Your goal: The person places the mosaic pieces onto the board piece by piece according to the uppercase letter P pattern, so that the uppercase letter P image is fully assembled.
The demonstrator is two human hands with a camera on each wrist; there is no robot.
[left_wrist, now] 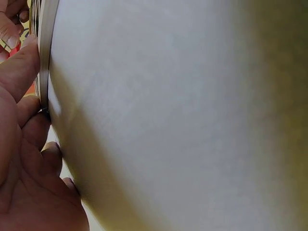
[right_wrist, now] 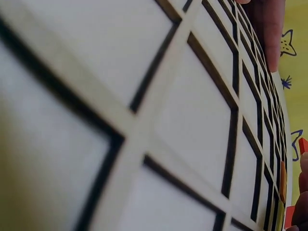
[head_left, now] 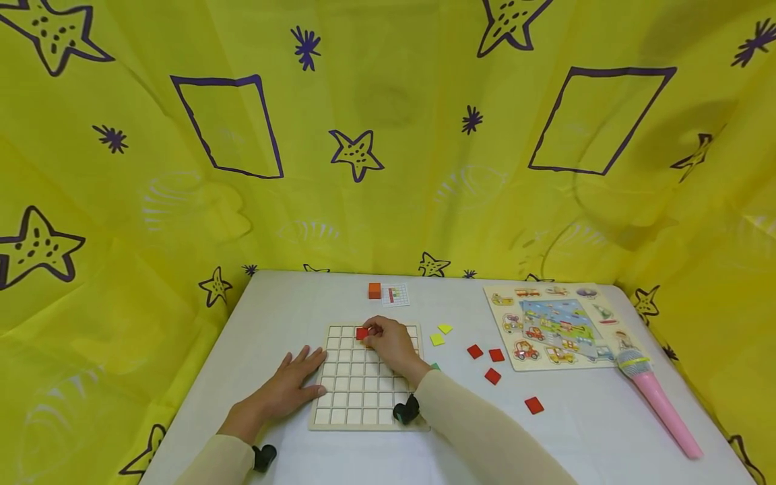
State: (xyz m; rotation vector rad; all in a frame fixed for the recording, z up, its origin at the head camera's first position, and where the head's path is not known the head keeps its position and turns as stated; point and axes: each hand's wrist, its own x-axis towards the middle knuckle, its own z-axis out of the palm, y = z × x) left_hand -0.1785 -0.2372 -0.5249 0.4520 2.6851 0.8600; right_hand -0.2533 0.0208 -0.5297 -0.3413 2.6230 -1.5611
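Tile (head_left: 362,333), flat, red and square, is being pinched in the fingertips of the right hand (head_left: 393,342) at the top row of a pale wooden grid board (head_left: 348,389); the fingers are hiding whether it is sitting fully in a cell. Just right of the board, two yellow square tiles (head_left: 438,339) are lying near a green tile (head_left: 435,367), which the right forearm is partly covering. Four red square tiles (head_left: 492,376) are lying farther right, between the board and a pale picture puzzle board (head_left: 500,310). A pink microphone (head_left: 667,411) is resting against its near corner. Beyond the grid, an orange cube (head_left: 374,291) is standing beside a printed grid card (head_left: 396,295).

The right forearm, in a beige sleeve (head_left: 491,431), is crossing the grid's near right corner, with a black wrist device (head_left: 406,409) blocking cells. The left hand (head_left: 294,384) is spreading its fingers at the grid's left edge.

A white counter (head_left: 327,296) is carrying everything; yellow curtains (head_left: 406,209) with purple stars are hanging around it.
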